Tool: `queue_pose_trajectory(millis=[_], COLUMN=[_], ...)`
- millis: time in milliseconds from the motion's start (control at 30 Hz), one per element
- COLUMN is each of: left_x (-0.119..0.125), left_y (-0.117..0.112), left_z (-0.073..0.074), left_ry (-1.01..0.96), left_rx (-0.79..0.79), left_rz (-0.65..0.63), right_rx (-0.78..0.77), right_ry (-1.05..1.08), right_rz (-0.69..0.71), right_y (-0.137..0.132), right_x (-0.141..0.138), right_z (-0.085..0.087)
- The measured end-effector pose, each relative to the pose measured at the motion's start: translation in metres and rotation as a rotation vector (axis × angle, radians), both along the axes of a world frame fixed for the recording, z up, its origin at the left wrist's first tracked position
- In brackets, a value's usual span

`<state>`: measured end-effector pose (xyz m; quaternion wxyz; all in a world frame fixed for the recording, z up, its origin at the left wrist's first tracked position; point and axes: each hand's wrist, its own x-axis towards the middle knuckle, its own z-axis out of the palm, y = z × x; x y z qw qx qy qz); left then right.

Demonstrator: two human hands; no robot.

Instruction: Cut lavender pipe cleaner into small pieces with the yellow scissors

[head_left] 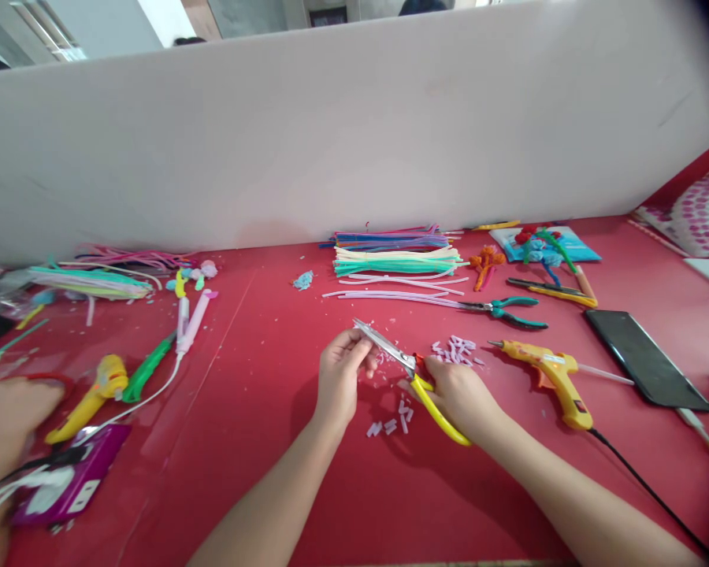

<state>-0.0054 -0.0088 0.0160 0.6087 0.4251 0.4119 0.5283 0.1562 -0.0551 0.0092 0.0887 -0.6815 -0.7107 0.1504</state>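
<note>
My right hand (458,390) is closed around scissors (440,413) with yellow handles, their metal blades pointing up and left. The tips of the blades lie over the fingers of my left hand (339,370), which is pinched; whatever it may hold is too small to make out. Below the hands lie a few short lilac cut pieces (391,427). A larger heap of lilac cut pieces (456,350) sits just beyond my right hand. Long lilac pipe cleaners (390,296) stretch across the table behind, beside green-handled pliers (508,310).
A yellow glue gun (547,366) and a phone (647,358) lie at right, both with cables. Bundled pipe cleaners (395,260) rest near the white partition (331,142). Leftward are a purple power strip (74,480), another glue gun (94,394) and another person's arm (12,417).
</note>
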Motion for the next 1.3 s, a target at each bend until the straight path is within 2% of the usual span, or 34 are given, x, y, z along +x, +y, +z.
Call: queue_pose_trajectory(millis=[233, 367, 500, 733, 833, 967, 1067, 1300], left_x=[0.001, 0.003, 0.006, 0.014, 0.014, 0.013, 0.014, 0.017], left_y=[0.0, -0.001, -0.003, -0.012, -0.013, -0.013, -0.014, -0.02], left_z=[0.0, 0.0, 0.0, 0.002, 0.003, 0.003, 0.004, 0.0], left_ry=[-0.011, -0.009, 0.006, 0.046, 0.062, 0.095, 0.135, 0.399], left_rx=[-0.007, -0.025, -0.1, -0.203, -0.225, -0.24, -0.206, 0.051], left_rz=[-0.019, -0.083, -0.208, -0.493, -0.545, -0.611, -0.6, -0.377], right_rx=[0.023, 0.03, 0.008, -0.076, -0.126, -0.169, -0.157, 0.005], right_ry=[-0.023, 0.015, 0.245, 0.884, 0.977, 0.939, 0.882, 0.677], right_rz=[-0.08, -0.114, -0.114, -0.069, -0.075, -0.054, -0.091, -0.154], right_y=[0.003, 0.005, 0.007, 0.007, 0.006, 0.004, 0.003, 0.004], right_x=[0.009, 0.013, 0.012, 0.006, 0.006, 0.006, 0.004, -0.001], right_z=[0.004, 0.005, 0.007, 0.014, 0.018, 0.025, 0.026, 0.011])
